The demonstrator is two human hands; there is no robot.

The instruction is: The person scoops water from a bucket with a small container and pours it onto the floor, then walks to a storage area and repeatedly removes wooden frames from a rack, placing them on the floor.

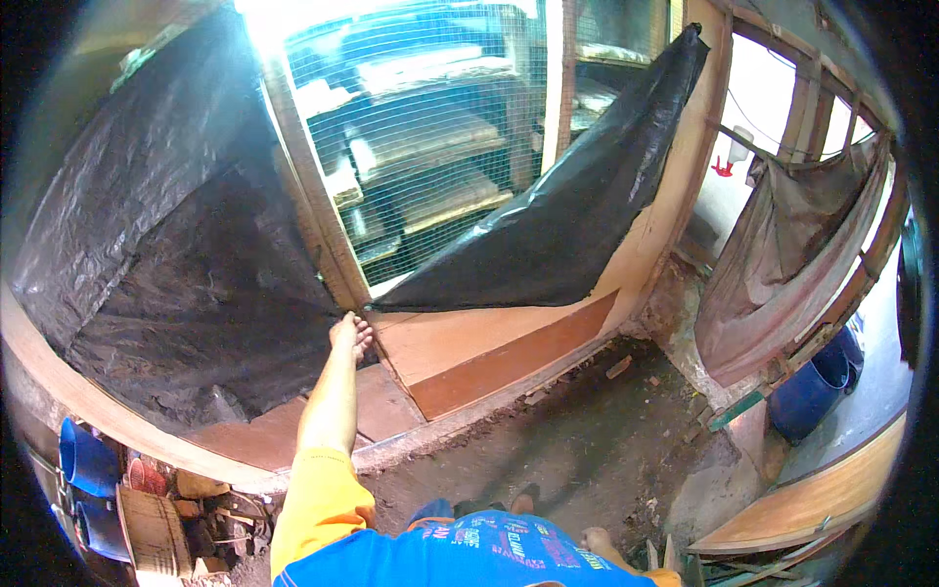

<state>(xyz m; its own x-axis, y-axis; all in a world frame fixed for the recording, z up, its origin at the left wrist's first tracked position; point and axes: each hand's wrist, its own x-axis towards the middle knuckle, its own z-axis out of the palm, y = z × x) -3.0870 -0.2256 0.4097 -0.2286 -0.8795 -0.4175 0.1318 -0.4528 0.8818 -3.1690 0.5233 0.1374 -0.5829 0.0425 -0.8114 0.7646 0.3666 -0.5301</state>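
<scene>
My left hand (350,336) reaches forward to the foot of a wooden post (311,176). Its fingers are curled, closed at the corner of a black plastic sheet (196,264) that spreads over the left part of the frame. Just right of the hand, the lower corner of a second black plastic sheet (558,235) meets the post; this sheet slants up to the upper right, leaving part of the wire mesh (440,137) uncovered. Low beside my body, my right hand (595,540) shows only in part, and its fingers cannot be made out.
Behind the mesh stand wooden shelves (430,142). Plywood panels (499,342) line the base above a dirt floor (548,430). A brownish cloth (797,254) hangs at right, near a blue barrel (812,382) and a curved wooden board (812,489). Blue buckets (90,458) and rubble lie lower left.
</scene>
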